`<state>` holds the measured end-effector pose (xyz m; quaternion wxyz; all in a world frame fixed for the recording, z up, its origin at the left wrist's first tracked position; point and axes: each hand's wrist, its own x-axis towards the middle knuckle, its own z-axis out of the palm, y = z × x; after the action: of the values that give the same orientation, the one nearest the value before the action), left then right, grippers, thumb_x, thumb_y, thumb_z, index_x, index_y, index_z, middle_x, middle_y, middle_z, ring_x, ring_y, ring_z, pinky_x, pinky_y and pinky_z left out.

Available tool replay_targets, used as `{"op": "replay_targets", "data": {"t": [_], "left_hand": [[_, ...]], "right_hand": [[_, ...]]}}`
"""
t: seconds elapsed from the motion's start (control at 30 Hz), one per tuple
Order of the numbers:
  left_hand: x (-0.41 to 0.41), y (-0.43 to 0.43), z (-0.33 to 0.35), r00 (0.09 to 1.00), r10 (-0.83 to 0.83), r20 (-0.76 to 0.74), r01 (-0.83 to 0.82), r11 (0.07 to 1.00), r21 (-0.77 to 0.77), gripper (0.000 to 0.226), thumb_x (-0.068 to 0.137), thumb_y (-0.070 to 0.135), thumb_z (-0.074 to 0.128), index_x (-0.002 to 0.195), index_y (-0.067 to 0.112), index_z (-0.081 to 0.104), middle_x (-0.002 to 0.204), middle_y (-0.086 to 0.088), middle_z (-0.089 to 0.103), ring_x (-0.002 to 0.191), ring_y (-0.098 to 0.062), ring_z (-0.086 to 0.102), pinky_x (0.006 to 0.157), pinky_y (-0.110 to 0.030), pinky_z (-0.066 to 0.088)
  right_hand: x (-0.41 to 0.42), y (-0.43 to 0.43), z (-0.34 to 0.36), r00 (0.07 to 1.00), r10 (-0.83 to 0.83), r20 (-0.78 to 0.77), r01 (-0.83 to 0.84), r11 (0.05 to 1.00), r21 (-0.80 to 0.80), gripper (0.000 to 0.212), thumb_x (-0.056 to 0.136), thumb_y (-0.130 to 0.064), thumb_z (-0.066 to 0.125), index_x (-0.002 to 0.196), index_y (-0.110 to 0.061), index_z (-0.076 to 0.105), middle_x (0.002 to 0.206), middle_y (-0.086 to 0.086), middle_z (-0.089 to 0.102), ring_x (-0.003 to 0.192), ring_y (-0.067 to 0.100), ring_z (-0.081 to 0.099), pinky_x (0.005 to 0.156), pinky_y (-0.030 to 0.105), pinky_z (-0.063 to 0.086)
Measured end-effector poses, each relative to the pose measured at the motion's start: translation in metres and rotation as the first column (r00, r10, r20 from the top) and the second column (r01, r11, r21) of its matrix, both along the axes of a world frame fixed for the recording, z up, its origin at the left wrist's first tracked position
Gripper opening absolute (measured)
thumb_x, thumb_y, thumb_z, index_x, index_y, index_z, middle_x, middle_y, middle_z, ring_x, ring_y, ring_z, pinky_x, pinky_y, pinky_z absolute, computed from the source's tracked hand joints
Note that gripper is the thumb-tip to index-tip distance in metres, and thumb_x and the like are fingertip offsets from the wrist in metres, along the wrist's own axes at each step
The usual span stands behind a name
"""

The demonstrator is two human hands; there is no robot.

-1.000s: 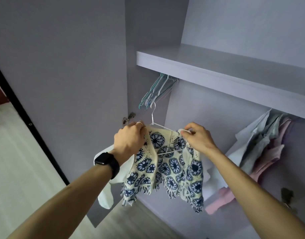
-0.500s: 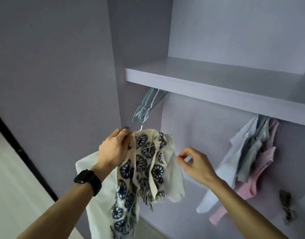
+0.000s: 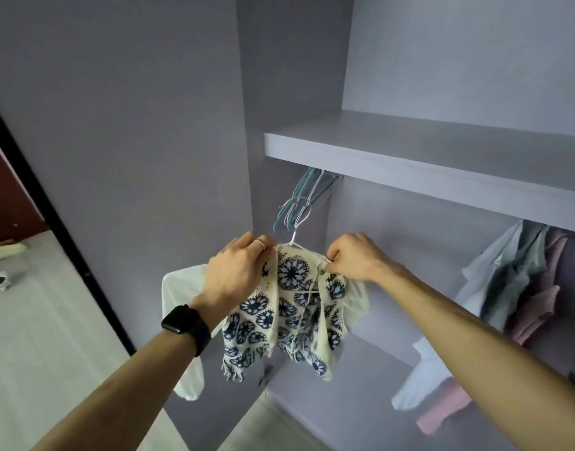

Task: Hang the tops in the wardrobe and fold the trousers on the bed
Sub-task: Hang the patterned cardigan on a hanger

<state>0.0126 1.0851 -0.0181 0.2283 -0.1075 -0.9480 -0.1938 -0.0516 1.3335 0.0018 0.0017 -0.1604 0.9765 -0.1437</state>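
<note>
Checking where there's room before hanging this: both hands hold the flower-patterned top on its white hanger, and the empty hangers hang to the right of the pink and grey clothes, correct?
No. The head view shows the empty hangers to the left of the pink and grey clothes, not the right. The left hand and right hand do hold the flower-patterned top on its white hanger.

I get soft, dim, bluish light; the floor (image 3: 35,353) far left of the shelf (image 3: 409,148) is brightest, shadow sits under the shelf, and clothes (image 3: 523,281) below it look smeared.
</note>
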Motion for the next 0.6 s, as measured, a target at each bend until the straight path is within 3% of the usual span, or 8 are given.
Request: {"op": "replay_targets", "data": {"t": [0.03,0.1,0.2,0.27,0.37,0.43,0.53,0.6], "left_hand": [[0.0,-0.004,0.0,1.0,0.012,0.002,-0.012,1.0,-0.014,0.025,0.106,0.043,0.04,0.125,0.039,0.057,0.114,0.013,0.057,0.106,-0.018,0.058,0.073,-0.04,0.055],[-0.001,-0.014,-0.001,1.0,0.023,0.014,-0.023,0.999,-0.038,0.031,0.106,0.045,0.035,0.124,0.035,0.058,0.113,0.011,0.058,0.105,-0.02,0.059,0.073,-0.043,0.056],[0.001,-0.018,-0.008,0.999,-0.04,0.001,0.04,0.998,-0.051,0.041,0.102,0.048,0.031,0.122,0.029,0.061,0.11,0.008,0.06,0.101,-0.022,0.06,0.069,-0.044,0.056],[0.001,-0.014,-0.01,0.996,-0.088,-0.022,0.088,0.996,-0.01,0.042,0.102,0.05,0.03,0.119,0.027,0.061,0.106,0.007,0.059,0.095,-0.022,0.061,0.069,-0.044,0.056],[-0.001,-0.004,-0.007,0.995,-0.093,-0.028,0.095,0.992,0.077,0.031,0.101,0.05,0.033,0.117,0.035,0.053,0.104,0.01,0.056,0.092,-0.022,0.061,0.071,-0.044,0.055],[-0.002,-0.004,-0.006,0.996,-0.085,-0.035,0.088,0.991,0.104,0.025,0.101,0.049,0.035,0.118,0.039,0.05,0.103,0.011,0.055,0.091,-0.021,0.061,0.071,-0.043,0.055],[-0.003,-0.012,-0.01,0.996,-0.073,-0.047,0.079,0.984,0.162,0.025,0.102,0.045,0.039,0.118,0.036,0.056,0.105,0.011,0.057,0.092,-0.018,0.062,0.074,-0.043,0.056],[-0.005,-0.016,-0.012,0.996,-0.068,-0.049,0.076,0.982,0.176,0.024,0.103,0.041,0.042,0.118,0.033,0.06,0.104,0.01,0.058,0.091,-0.018,0.062,0.076,-0.041,0.055]], "right_hand": [[-0.001,0.001,0.008,0.994,0.007,0.112,0.001,0.998,-0.071,0.004,0.083,-0.022,0.081,0.085,-0.021,0.077,0.075,-0.007,0.074,0.073,0.013,0.071,0.079,0.026,0.056],[-0.005,0.007,0.022,0.959,0.022,0.284,0.056,0.963,-0.263,0.013,0.081,-0.013,0.083,0.091,-0.019,0.077,0.078,-0.003,0.077,0.074,0.011,0.075,0.082,0.027,0.06],[-0.007,0.01,0.037,0.958,0.027,0.286,0.151,0.8,-0.58,0.018,0.086,-0.01,0.079,0.103,-0.007,0.075,0.09,0.008,0.078,0.086,0.017,0.076,0.085,0.03,0.061],[-0.006,-0.002,0.042,0.979,0.021,0.203,0.127,0.718,-0.684,0.021,0.088,-0.014,0.077,0.109,-0.008,0.075,0.101,0.006,0.077,0.09,0.012,0.073,0.088,0.025,0.058],[0.002,-0.018,0.042,0.989,0.088,0.116,-0.031,0.907,-0.42,0.027,0.089,-0.035,0.075,0.114,-0.024,0.075,0.111,-0.012,0.073,0.098,0.002,0.066,0.093,0.018,0.044],[0.007,-0.016,0.037,0.992,0.08,0.093,-0.046,0.943,-0.329,0.026,0.095,-0.044,0.065,0.113,-0.028,0.075,0.113,-0.013,0.072,0.102,0.004,0.063,0.094,0.02,0.041],[0.012,-0.001,0.03,0.976,0.108,0.189,-0.067,0.975,-0.21,0.023,0.094,-0.052,0.062,0.085,-0.035,0.074,0.083,-0.014,0.072,0.081,0.006,0.064,0.079,0.028,0.048],[0.016,0.005,0.024,0.943,0.142,0.303,-0.073,0.971,-0.227,0.009,0.09,-0.042,0.072,0.091,-0.034,0.076,0.075,-0.015,0.072,0.071,0.005,0.065,0.074,0.027,0.053]]}}
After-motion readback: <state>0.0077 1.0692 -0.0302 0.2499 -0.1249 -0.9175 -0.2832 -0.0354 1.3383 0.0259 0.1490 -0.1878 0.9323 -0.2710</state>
